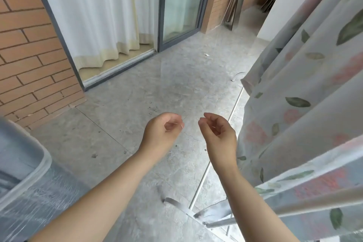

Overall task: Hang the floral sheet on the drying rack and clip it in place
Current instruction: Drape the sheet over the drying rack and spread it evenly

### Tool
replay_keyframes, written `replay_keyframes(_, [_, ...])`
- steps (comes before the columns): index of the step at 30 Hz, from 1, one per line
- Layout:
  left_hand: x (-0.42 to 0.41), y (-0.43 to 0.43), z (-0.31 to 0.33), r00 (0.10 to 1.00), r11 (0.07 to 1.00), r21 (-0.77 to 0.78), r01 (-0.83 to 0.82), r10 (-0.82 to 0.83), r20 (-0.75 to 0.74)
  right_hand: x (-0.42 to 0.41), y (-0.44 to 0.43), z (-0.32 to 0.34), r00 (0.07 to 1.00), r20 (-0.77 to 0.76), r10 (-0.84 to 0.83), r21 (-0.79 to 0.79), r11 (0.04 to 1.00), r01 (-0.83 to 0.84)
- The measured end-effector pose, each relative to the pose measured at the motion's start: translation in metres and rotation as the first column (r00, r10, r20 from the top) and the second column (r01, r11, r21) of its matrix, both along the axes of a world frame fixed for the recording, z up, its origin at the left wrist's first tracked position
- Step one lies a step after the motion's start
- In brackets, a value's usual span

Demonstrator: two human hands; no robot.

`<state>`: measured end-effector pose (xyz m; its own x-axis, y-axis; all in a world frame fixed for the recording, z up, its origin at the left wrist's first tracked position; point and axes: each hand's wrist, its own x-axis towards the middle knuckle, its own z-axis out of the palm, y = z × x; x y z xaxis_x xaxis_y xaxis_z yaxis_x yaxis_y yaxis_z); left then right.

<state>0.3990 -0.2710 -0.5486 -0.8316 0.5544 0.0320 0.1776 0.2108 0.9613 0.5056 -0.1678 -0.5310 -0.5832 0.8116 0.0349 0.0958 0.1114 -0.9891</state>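
Sheet [306, 88] pale, pink-flowered, green-leaved, hanging.

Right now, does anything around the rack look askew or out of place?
Nothing damaged or spilled. The floral sheet hangs bunched in folds on the drying rack, with no clip in view. A small white scrap lies on the floor.
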Motion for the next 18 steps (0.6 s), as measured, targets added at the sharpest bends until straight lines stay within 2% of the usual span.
replay_keyframes(8, [0.02, -0.042, 0.174, 0.997, 0.997, 0.034, -0.069, 0.07, -0.026, 0.019, -0.041, 0.174, 0.996, -0.059, 0.069, 0.019, 0.997, -0.068])
replay_keyframes(18, [0.054, -0.055, 0.429, 0.988, 0.994, 0.104, -0.019, 0.034, -0.152, 0.061, -0.057, 0.415, 0.982, -0.18, 0.061, 0.061, 0.997, -0.051])
